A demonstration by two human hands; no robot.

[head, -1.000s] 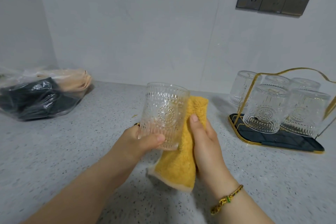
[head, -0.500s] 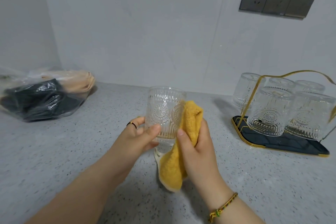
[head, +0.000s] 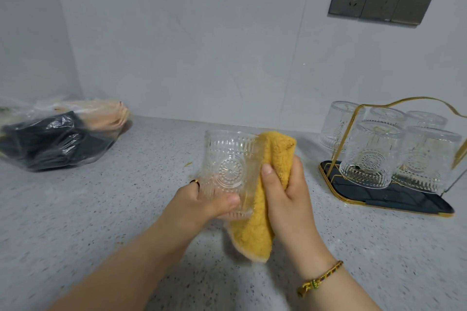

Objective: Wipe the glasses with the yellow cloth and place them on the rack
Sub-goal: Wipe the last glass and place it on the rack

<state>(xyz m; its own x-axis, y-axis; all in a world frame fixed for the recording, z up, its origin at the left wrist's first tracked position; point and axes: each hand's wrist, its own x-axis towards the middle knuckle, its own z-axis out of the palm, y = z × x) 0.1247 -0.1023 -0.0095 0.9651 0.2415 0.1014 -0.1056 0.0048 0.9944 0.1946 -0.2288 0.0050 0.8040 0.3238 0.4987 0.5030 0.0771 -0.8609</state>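
Glass (head: 228, 166) upright at frame centre, left hand (head: 199, 201) gripping its base to steady it; right hand (head: 285, 194) fingers clutch yellow cloth (head: 267, 184) against its side for wiping.

The clear pressed-glass tumbler (head: 228, 166) in my left hand (head: 199, 204) is glossy, its wall ribbed and beaded. The yellow terry cloth (head: 255, 235) in my right hand (head: 290, 199) is fluffy and matt, with a paler hem. The grey speckled stone countertop (head: 101, 209) looks smooth, faintly sheened. Toward its right edge, the gold wire rack (head: 404, 201) is shiny metal over a dark satin tray, carrying glossy embossed upturned glasses (head: 371, 156). Near the back left corner, a crinkled clear plastic bag (head: 58, 139) glints.
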